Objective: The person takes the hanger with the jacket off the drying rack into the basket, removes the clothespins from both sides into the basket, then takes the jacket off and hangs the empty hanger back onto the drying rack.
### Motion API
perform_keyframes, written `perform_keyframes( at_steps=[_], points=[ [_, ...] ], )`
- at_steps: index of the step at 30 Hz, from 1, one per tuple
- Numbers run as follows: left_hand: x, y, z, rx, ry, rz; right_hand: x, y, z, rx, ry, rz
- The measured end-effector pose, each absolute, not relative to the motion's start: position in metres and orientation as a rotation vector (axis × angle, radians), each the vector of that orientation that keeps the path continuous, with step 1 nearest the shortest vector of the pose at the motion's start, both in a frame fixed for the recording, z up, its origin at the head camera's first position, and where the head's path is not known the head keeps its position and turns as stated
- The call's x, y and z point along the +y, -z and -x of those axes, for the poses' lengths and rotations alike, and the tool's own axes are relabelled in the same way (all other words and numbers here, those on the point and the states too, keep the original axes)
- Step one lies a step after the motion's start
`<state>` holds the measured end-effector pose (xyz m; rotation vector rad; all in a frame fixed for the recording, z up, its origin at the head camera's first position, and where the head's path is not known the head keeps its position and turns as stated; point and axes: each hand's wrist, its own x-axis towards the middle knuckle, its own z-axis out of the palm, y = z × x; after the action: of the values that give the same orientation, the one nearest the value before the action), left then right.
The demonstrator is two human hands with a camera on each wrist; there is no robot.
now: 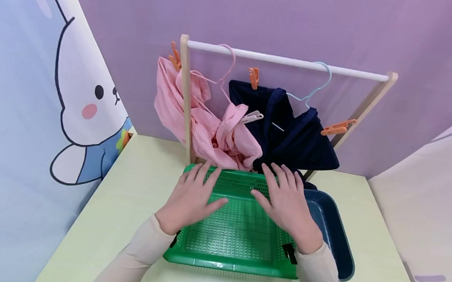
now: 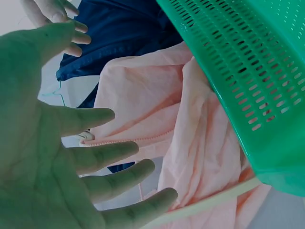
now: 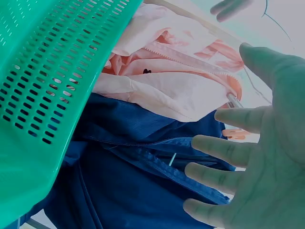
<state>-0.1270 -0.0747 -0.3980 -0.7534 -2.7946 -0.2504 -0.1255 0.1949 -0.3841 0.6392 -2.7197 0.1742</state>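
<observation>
My left hand (image 1: 191, 197) is held palm down with fingers spread over the left side of a green plastic basket (image 1: 226, 267). Over the basket's right side my right hand (image 1: 290, 205) is spread the same way, and neither hand holds anything. Just beyond the fingertips a pink zip-up garment (image 1: 174, 97) hangs crookedly on a pink hanger (image 1: 230, 70). To its right, a dark navy zip-up garment (image 1: 303, 141) hangs from a light blue hanger (image 1: 327, 80). Both wrist views show the bare palms, with the pink cloth (image 2: 143, 100) and navy cloth (image 3: 143, 181) beyond.
A wooden rack with a white rail (image 1: 270, 56) stands behind the basket. Orange clothespins (image 1: 254, 78) and a pale one (image 1: 252, 116) are clipped about the garments and rack. A dark blue tray (image 1: 344, 247) lies partly under the basket. Printed curtains surround the table (image 1: 131, 169).
</observation>
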Motion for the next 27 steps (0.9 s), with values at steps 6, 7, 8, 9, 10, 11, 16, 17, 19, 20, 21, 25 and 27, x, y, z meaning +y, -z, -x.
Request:
perform_keyframes(
  at_steps=[6, 7, 8, 9, 10, 11, 16, 17, 19, 20, 21, 25, 27],
  points=[
    [-0.082, 0.398, 0.128, -2.745, 0.298, 0.7, 0.197, 0.38, 0.134, -2.635, -0.222, -0.678],
    [-0.083, 0.398, 0.128, -2.741, 0.323, 0.691, 0.197, 0.379, 0.136, -2.623, -0.233, -0.676],
    [-0.084, 0.399, 0.128, -2.739, 0.353, 0.683, 0.197, 0.377, 0.138, -2.611, -0.245, -0.67],
    [-0.085, 0.399, 0.128, -2.743, 0.39, 0.676, 0.197, 0.376, 0.141, -2.601, -0.261, -0.664],
    [-0.087, 0.399, 0.128, -2.751, 0.437, 0.667, 0.196, 0.374, 0.143, -2.591, -0.271, -0.658],
    [-0.088, 0.399, 0.127, -2.762, 0.494, 0.66, 0.196, 0.373, 0.147, -2.581, -0.281, -0.65],
    [-0.096, 0.4, 0.123, -2.822, 0.782, 0.608, 0.19, 0.366, 0.165, -2.533, -0.368, -0.609],
    [-0.097, 0.4, 0.123, -2.821, 0.838, 0.605, 0.189, 0.365, 0.169, -2.524, -0.387, -0.6],
    [-0.1, 0.4, 0.122, -2.82, 0.951, 0.591, 0.185, 0.362, 0.177, -2.514, -0.427, -0.581],
    [-0.102, 0.399, 0.121, -2.82, 1.014, 0.587, 0.184, 0.361, 0.182, -2.514, -0.444, -0.57],
    [-0.103, 0.399, 0.12, -2.816, 1.082, 0.582, 0.182, 0.36, 0.186, -2.516, -0.464, -0.557],
    [-0.109, 0.396, 0.118, -2.793, 1.321, 0.536, 0.175, 0.359, 0.202, -2.544, -0.541, -0.496],
    [-0.113, 0.395, 0.117, -2.782, 1.383, 0.493, 0.171, 0.359, 0.209, -2.55, -0.577, -0.481]
  ],
)
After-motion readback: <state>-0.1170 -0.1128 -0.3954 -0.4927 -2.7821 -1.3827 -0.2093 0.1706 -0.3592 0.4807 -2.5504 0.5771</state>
